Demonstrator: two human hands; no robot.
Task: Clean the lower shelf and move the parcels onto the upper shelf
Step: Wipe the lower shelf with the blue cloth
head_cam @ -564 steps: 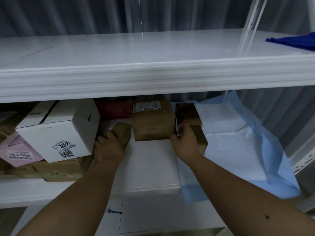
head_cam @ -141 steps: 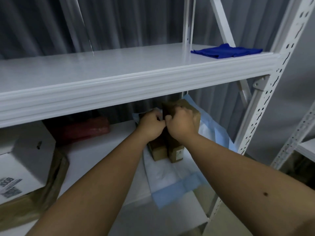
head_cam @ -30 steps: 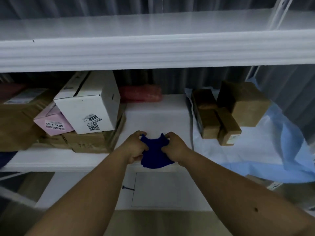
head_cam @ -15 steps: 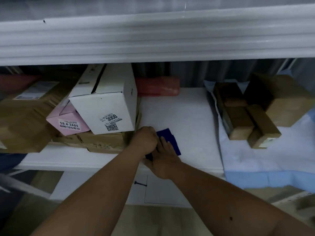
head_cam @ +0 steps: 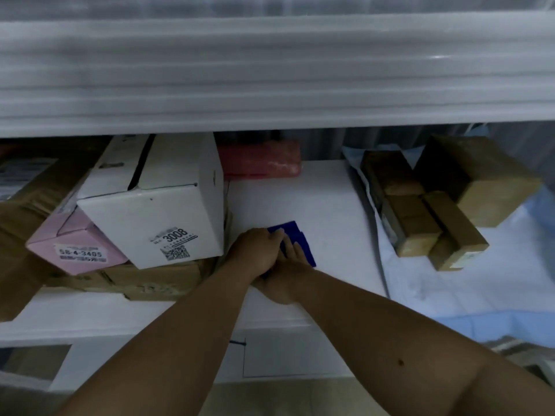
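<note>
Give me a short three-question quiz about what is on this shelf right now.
1. True or false: both hands press the blue cloth on the lower shelf.
2. Which number is printed large on the white box? A) 3008 B) 5120 C) 7741
3. Fill in: the brown parcels on the right lie on a light ____ sheet.

Key: 1 true; 2 A; 3 blue.

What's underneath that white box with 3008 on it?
The white box sits tilted on a pink box and a flat brown parcel. Anything further beneath is covered.
</note>
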